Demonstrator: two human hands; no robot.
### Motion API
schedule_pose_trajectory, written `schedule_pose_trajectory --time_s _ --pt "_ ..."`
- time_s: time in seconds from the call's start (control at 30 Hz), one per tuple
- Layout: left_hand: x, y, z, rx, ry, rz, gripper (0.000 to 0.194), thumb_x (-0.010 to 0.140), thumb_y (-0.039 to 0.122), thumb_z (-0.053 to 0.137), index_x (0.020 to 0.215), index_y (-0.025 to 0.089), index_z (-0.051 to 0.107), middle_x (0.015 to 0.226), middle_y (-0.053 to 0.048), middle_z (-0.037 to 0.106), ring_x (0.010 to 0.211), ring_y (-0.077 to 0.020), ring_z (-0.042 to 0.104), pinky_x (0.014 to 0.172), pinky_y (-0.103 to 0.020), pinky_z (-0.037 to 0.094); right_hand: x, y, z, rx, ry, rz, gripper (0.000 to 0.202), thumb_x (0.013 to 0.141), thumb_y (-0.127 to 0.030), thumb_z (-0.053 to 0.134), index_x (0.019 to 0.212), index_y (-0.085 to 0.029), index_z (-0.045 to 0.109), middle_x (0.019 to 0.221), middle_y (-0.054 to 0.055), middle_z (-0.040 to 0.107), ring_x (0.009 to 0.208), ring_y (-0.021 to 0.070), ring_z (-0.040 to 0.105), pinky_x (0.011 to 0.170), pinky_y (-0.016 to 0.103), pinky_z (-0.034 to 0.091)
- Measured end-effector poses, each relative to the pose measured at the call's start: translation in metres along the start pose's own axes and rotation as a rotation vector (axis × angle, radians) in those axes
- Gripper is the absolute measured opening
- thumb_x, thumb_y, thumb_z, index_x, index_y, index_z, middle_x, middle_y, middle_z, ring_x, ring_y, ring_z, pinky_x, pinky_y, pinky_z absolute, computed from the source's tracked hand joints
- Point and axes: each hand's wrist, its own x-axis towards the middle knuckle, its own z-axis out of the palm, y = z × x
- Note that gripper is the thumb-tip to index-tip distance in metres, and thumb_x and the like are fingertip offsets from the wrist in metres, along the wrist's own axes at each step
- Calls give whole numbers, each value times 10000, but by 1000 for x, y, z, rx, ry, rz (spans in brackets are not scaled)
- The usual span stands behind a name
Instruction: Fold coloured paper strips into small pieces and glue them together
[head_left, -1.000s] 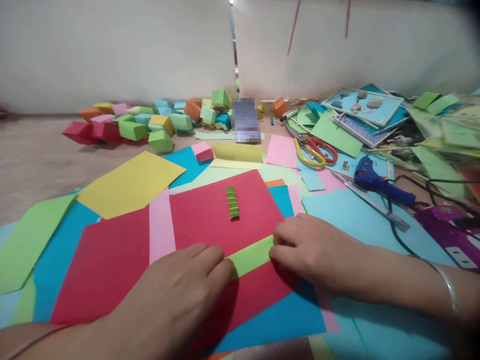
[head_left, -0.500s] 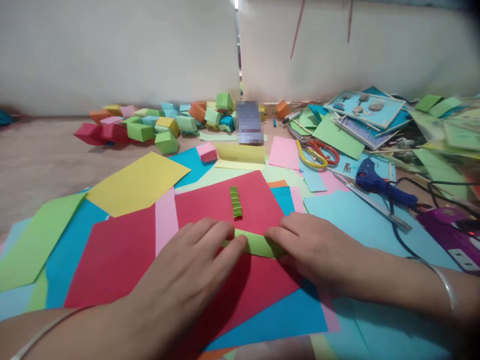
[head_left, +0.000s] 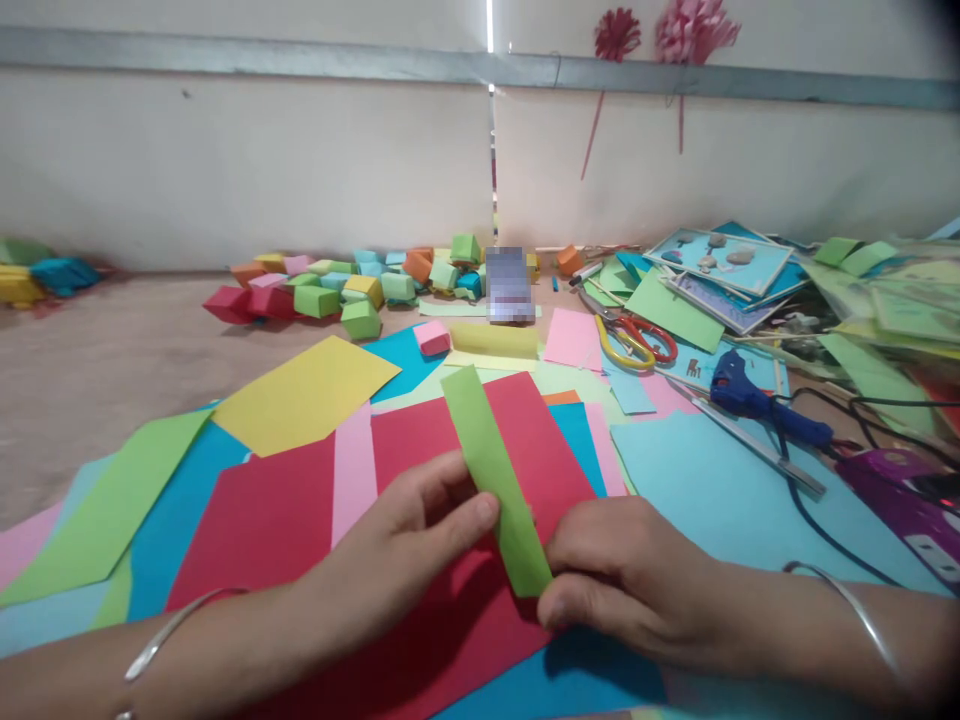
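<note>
A light green paper strip [head_left: 501, 490] is held up at a slant over red paper sheets [head_left: 405, 620]. My left hand [head_left: 427, 525] pinches the strip near its middle, thumb on the near face and fingers behind it. At the strip's lower right end, my right hand [head_left: 622, 575] is closed with thumb and curled fingers on the corner. The strip's back side is hidden, as is the spot on the red paper behind it.
Coloured sheets, such as a yellow sheet [head_left: 307, 395], spread around. Folded paper boxes [head_left: 311, 300] line the wall. On the right lie scissors [head_left: 637, 340], a blue glue gun [head_left: 765, 400] with its cord, a metal tool [head_left: 757, 440] and a purple power strip [head_left: 900, 500].
The green strip has been raised off the red paper and turned from lying sideways to a steep slant. The small pleated green piece is now out of sight. My view has tilted up.
</note>
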Motion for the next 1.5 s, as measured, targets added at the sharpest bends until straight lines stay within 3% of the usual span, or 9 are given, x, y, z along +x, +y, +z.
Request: schedule_pose_trajectory --time_s 0.1,0.2,0.27,0.37,0.6,0.77,1.1,1.33,1.5 --pt "1 -4 -6 219 81 -21 150 891 363 509 909 218 543 756 -11 635 678 -181 614 600 -300 506 0 1 -5 -295 278 -152 325 1026 -319 445 823 -162 644 691 21 638 640 126 542 622 235 424" --pt "1 -10 -9 586 -15 1 142 903 333 465 892 215 542 774 -22 637 659 -185 585 587 -309 466 4 7 -11 -525 421 -183 225 980 -266 517 1092 -108 631 985 136 683 895 211 600 788 322 494" --pt "1 -15 -9 702 -74 49 193 910 290 448 1055 211 549 880 -46 684 731 -202 626 630 -318 477 7 13 -11 -605 347 -171 279 968 -262 518 1168 -91 608 1111 181 663 974 256 598 812 381 502" --pt "4 -18 -8 847 -3 108 286 911 227 444 1189 195 501 873 -48 697 715 -207 640 598 -302 458 7 25 -8 -542 168 -96 201 962 -201 482 1051 -126 645 973 121 705 838 222 624 716 337 500" --pt "8 -16 -6 1380 114 451 89 792 188 694 792 185 605 974 -119 676 836 -288 605 671 -376 447 7 35 -9 -451 187 -62 233 952 -118 435 887 -163 654 840 70 705 759 171 611 675 274 458" --pt "5 -22 -8 1439 136 553 46 828 198 671 833 188 626 853 -71 675 733 -254 571 631 -361 397 8 35 -12 -451 218 -73 229 961 -128 453 888 -164 667 860 77 707 786 175 621 696 279 469" --pt "1 -20 -1 1406 -9 327 30 835 199 654 836 175 636 783 -56 669 639 -224 578 559 -328 395 6 32 -10 -440 104 -32 104 898 -133 577 914 -139 679 1025 135 645 942 217 588 790 340 511" --pt "1 -22 -4 1397 61 399 114 877 138 519 878 171 629 782 -64 665 640 -221 582 529 -317 403 2 31 -3 -475 116 -16 231 961 -123 446 943 -130 677 1069 137 612 983 225 552 815 341 508" --pt "-1 -21 -8 1436 143 613 266 915 77 395 781 195 591 668 -24 628 567 -178 514 514 -295 368 1 23 -6 -626 166 -94 317 1016 -145 347 964 -115 659 1075 143 633 954 217 557 801 336 517"
